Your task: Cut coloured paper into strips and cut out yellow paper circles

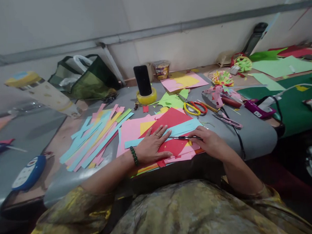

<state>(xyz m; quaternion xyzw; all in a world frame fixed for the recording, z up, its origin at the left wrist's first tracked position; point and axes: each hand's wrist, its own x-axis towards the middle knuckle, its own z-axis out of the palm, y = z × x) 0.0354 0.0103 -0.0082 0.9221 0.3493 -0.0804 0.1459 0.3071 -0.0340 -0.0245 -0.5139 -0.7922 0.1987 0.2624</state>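
A person's left hand point(157, 142) presses flat, fingers spread, on light-blue paper point(184, 128) at the frame's centre; the right hand's point(210, 141) fingers grip what appears to be a slim cutter point(181, 137) near its lower edge. Firm, even pressure, fingertips clear of the tool, should keep the paper steady.

Is a grey-covered table point(252, 138), rounded at the front edge. Carries a loose fan of paper strips point(96, 138) at left and a layered pile of coloured paper point(132, 126) at front centre. Bears, farther back and rightward, a yellow tape roll point(148, 97), green paper scraps point(170, 99), yellow-handled scissors point(193, 111) and a pink cutter point(230, 121).
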